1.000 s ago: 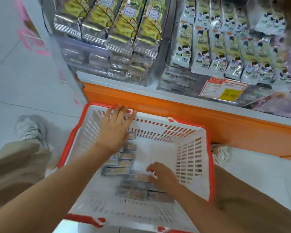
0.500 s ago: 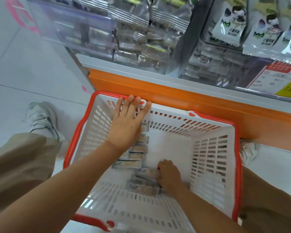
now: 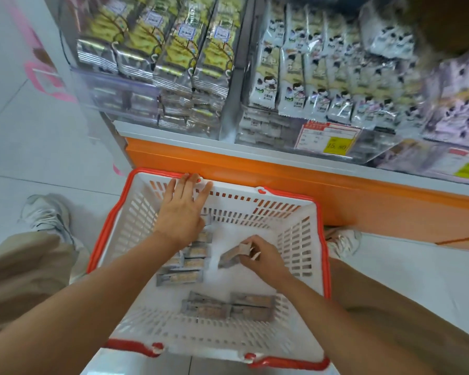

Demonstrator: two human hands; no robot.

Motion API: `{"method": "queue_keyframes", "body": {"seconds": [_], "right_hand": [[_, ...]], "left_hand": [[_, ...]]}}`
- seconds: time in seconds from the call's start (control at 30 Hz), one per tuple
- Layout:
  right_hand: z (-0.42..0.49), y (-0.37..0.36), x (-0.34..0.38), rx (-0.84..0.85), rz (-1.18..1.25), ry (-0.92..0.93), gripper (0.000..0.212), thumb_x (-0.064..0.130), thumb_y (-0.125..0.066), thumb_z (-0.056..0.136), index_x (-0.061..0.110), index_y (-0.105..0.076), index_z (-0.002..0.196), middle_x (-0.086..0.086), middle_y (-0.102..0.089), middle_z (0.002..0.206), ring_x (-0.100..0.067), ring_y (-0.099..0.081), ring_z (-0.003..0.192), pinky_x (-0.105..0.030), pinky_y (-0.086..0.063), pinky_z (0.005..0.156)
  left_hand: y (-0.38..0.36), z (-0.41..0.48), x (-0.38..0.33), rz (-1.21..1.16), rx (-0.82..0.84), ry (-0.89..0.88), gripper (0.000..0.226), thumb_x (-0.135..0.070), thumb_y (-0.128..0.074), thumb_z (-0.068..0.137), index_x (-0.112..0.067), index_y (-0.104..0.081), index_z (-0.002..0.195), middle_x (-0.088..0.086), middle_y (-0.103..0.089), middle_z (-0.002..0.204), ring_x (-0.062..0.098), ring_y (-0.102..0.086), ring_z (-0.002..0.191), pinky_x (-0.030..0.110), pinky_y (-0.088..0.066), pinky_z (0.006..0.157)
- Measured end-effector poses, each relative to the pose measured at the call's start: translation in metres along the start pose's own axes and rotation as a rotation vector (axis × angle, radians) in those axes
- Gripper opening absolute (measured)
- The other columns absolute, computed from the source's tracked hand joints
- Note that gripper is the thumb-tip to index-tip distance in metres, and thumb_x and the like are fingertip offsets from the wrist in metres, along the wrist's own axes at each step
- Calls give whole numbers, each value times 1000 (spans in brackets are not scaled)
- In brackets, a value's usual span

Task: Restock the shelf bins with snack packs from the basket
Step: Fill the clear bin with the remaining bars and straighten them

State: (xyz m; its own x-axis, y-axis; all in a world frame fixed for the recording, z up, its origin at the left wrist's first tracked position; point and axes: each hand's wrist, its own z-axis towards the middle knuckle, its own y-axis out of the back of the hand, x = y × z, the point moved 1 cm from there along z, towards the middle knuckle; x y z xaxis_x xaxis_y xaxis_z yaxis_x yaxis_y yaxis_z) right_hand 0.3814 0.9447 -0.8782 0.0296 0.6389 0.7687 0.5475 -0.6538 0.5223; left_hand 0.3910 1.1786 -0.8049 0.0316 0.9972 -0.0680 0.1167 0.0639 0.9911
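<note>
A white basket (image 3: 201,339) with a red rim sits on the pale floor (image 3: 38,147), and its far edge touches the orange plinth (image 3: 282,182) of the shelf at twelve o'clock. The left hand (image 3: 180,212) lies flat with its fingers straight and spread. Its fingertips rest on the basket's far rim at about eleven o'clock and it holds nothing. The right hand (image 3: 266,257), near the middle of the basket and slightly toward three o'clock, has its fingers curled round one end of a grey-brown snack pack (image 3: 229,257). The pack slants down toward nine o'clock (blurred, so its print cannot be read). More packs of the same kind lie on the basket floor. A loose column (image 3: 180,277) runs under the left wrist at nine o'clock, and a flat pair (image 3: 228,307) lies side by side at six o'clock. Above the plinth are clear-fronted shelf bins. The one at eleven o'clock (image 3: 114,98) holds yellow-green and silver packs (image 3: 173,50), and the one at one o'clock holds white packs (image 3: 309,82) printed with a cartoon figure. That second bin has a red and yellow price card (image 3: 328,139) on its front. A light shoe (image 3: 46,215) stands at nine o'clock of the basket, and another (image 3: 341,242) stands at three o'clock.
</note>
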Motion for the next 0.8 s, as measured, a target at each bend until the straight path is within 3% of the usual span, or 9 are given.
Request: {"method": "queue_keyframes", "body": {"seconds": [0.1,0.2,0.3,0.43,0.57,0.7,0.8], "right_hand": [[-12,27,28,-75,158,26,22,19,-74,86,20,-62,104,-1,-64,89,-3,-59,74,-21,-49,67],[-24,52,56,-160,281,87,23,24,-74,85,24,-63,105,-4,-66,102,-20,-63,92,-35,-53,78],[-37,76,86,-227,380,162,26,25,-75,84,27,-62,107,-2,-69,107,-20,-66,99,-35,-55,85],[-54,99,121,-284,419,263,35,21,-75,84,17,-60,116,-13,-68,107,-26,-66,97,-40,-53,86],[-72,112,143,-314,376,316,45,22,-74,85,19,-53,125,-3,-65,107,-15,-62,96,-26,-51,82],[-90,114,150,-296,277,359,41,21,-75,84,23,-54,119,5,-63,103,-11,-61,93,-19,-48,75],[-100,119,159,-335,228,399,34,22,-75,84,22,-57,113,9,-64,99,-7,-61,88,-21,-49,74]], "left_hand": [[18,-10,-16,-144,-12,-128,66,-33,-56,93,-22,-29,152,8,-34,150,29,-31,139,44,-13,120],[38,-18,-33,-426,145,-217,54,-33,-60,95,-22,-44,145,2,-48,140,20,-47,125,31,-35,107],[59,-24,-46,-630,212,-221,45,-34,-63,94,-26,-53,137,-3,-59,124,14,-57,104,28,-46,90],[83,-29,-57,-799,174,-210,33,-29,-66,93,-24,-61,125,-8,-65,107,11,-61,93,30,-51,83],[104,-34,-63,-1072,159,-172,25,-26,-64,94,-22,-64,119,2,-71,104,21,-66,96,39,-53,89],[126,-38,-68,-1301,96,-112,30,-9,-57,97,-5,-60,126,2,-71,112,1,-66,93,15,-50,81],[138,-38,-72,-1341,86,-126,30,-7,-56,97,-5,-60,127,1,-72,112,1,-67,95,12,-49,80]]}}
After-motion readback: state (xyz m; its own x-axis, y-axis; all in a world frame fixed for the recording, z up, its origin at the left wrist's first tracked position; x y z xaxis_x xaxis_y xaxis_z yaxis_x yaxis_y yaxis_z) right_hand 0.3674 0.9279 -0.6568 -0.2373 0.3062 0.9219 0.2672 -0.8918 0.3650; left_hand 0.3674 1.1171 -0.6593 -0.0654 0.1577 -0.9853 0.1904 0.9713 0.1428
